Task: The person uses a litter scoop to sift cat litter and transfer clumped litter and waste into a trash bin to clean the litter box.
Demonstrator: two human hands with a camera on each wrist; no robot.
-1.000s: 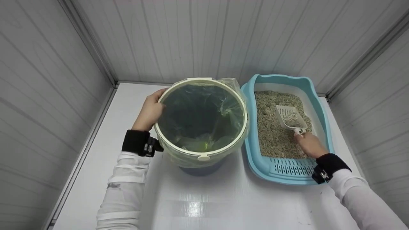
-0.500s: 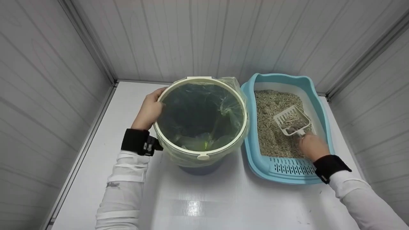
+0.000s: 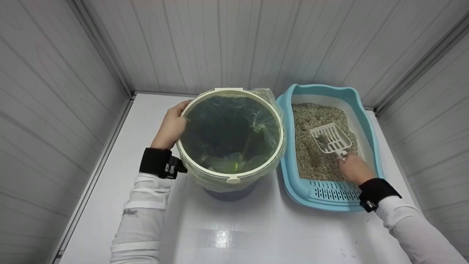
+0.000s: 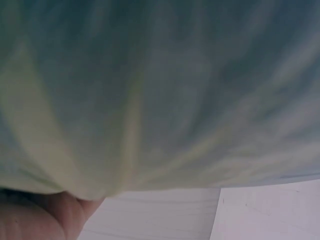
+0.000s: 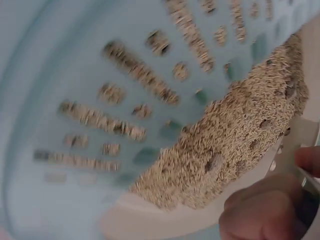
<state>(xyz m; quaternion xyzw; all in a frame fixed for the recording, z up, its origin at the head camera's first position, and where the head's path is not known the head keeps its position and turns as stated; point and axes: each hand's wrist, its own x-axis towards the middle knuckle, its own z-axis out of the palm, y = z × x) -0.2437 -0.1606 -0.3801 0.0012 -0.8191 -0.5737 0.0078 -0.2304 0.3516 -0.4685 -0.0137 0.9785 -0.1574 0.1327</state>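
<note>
My left hand [image 3: 171, 124] grips the left side of the cream rim [image 3: 205, 169] of a round bin, thumb over the edge. A thin yellowish bag [image 3: 216, 185] lines the bin and folds down outside; it fills most of the left wrist view, with part of the hand [image 4: 45, 217] below. My right hand [image 3: 355, 168] holds the handle of a white slotted litter scoop [image 3: 336, 136] over the litter [image 3: 311, 167]. A dark clump [image 3: 321, 140] lies in the scoop, and most slots show bare. The right wrist view shows curled fingers [image 5: 265, 212] at the handle.
The blue litter box [image 3: 290, 161] stands right beside the bin, with a slotted front ledge [image 3: 333, 191]. Both sit on a white tabletop [image 3: 256, 227]. Grey panelled walls [image 3: 238, 44] rise at the back and both sides.
The scoop has turned and shifted slightly left. Loose litter that lay in it half a second ago has largely gone, leaving a clump. The left hand stays at the bin rim.
</note>
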